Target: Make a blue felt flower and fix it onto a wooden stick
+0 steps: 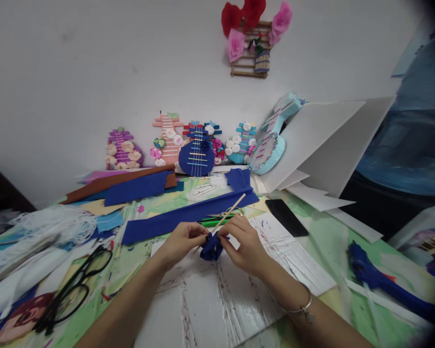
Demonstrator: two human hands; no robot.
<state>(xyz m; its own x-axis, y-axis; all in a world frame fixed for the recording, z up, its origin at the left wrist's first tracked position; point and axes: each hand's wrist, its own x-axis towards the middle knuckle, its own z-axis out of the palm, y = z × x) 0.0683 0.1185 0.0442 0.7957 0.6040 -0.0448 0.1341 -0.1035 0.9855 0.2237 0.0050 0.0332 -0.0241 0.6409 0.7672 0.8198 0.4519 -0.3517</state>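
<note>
A small, crumpled piece of dark blue crepe paper (pixel 210 249) is pinched between my two hands, above a white board (pixel 203 299) marked with dark streaks. My left hand (pixel 186 242) grips its left edge with thumb and forefinger. On the other side, my right hand (pixel 243 244), with a bangle on the wrist, pinches the paper's upper right. A thin wooden stick (pixel 235 207) slants through between the hands; which fingers touch it, I cannot tell. Scissors (pixel 226 212) and a green-handled tool (pixel 212 223) lie just beyond my fingertips.
Behind lie a long blue paper strip (pixel 174 220) and a black phone (pixel 286 217). Glasses (pixel 76 290) and white cord (pixel 54 224) are at left, a blue glue gun (pixel 387 280) at right. Several decorated paper instruments, including a blue one (pixel 196 157), lean against the wall.
</note>
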